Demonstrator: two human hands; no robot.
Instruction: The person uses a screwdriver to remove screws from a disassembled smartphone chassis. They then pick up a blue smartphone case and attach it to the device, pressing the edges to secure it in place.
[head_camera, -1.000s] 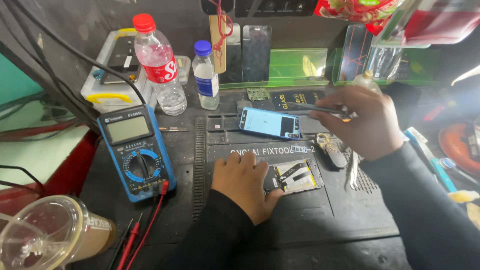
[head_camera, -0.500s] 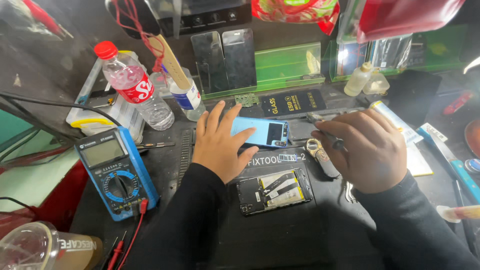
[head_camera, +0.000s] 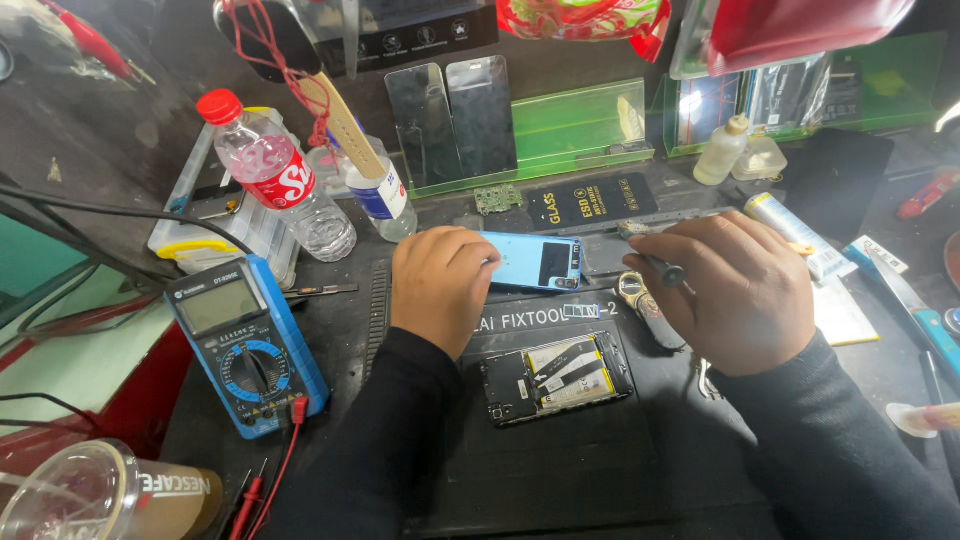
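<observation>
The left hand (head_camera: 440, 285) lies flat with fingers resting on the light-blue phone back cover (head_camera: 532, 261), gripping nothing. The right hand (head_camera: 735, 290), just right of the cover, is clamped on a thin dark tool (head_camera: 655, 266). Below the cover lies an opened phone (head_camera: 556, 377) on the dark desk (head_camera: 560, 470); a blue multimeter (head_camera: 245, 345) sits far left.

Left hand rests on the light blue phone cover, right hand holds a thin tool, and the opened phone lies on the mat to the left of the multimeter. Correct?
Not quite. In the head view the opened phone lies right of the multimeter, not left. The left hand is on the blue cover; the right hand holds the tool.
</observation>
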